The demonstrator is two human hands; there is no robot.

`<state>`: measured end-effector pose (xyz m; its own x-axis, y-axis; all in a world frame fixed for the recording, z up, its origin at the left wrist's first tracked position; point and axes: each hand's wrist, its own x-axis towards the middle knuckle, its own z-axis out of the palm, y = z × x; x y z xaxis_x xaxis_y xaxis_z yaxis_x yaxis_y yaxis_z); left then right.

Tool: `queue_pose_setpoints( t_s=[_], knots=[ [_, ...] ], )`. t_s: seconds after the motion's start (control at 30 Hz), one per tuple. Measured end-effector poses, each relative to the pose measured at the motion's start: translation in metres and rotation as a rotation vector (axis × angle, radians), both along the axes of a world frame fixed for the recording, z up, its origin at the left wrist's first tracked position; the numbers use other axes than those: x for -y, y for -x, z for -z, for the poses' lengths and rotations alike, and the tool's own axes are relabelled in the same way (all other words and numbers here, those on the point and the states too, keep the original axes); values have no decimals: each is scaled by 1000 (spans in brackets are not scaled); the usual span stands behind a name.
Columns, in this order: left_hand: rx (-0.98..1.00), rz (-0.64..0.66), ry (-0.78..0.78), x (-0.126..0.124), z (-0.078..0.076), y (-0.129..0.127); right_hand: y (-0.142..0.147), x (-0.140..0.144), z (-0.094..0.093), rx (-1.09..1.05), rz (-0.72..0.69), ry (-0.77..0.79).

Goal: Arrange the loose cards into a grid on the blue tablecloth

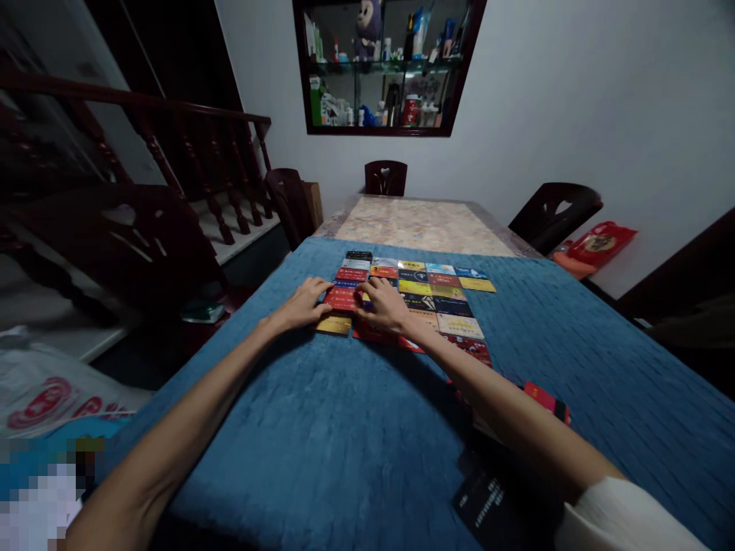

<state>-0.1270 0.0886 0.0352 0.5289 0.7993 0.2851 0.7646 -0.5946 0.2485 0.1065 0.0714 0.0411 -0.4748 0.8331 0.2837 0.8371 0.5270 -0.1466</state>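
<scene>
A red card lies across the leftmost column of overlapping cards, between my two hands. My left hand pinches its left edge, thumb toward me. On its right edge rest the bent fingers of my right hand, which hides part of the cards beneath. Just below the red card a gold card sticks out. More columns of cards spread to the right, among them a yellow card, a white card and a dark red card.
A blue cloth covers the near part of the table. Under my right forearm lie a black card and a red card with a dark end. Chairs stand around the table. At left are a railing and a white bag.
</scene>
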Motion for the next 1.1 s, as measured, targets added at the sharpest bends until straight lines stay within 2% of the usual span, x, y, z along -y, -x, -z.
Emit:
queue_pose_setpoints(
  t_s=[0.33, 0.87, 1.1],
  knots=[
    [-52, -13, 57, -14, 8, 3, 5, -9, 8, -26, 14, 85],
    [-74, -22, 114, -14, 14, 0, 6, -12, 16, -8, 13, 109],
    [-103, -37, 109, -10, 10, -1, 7, -7, 12, 34, 46, 130]
  ],
)
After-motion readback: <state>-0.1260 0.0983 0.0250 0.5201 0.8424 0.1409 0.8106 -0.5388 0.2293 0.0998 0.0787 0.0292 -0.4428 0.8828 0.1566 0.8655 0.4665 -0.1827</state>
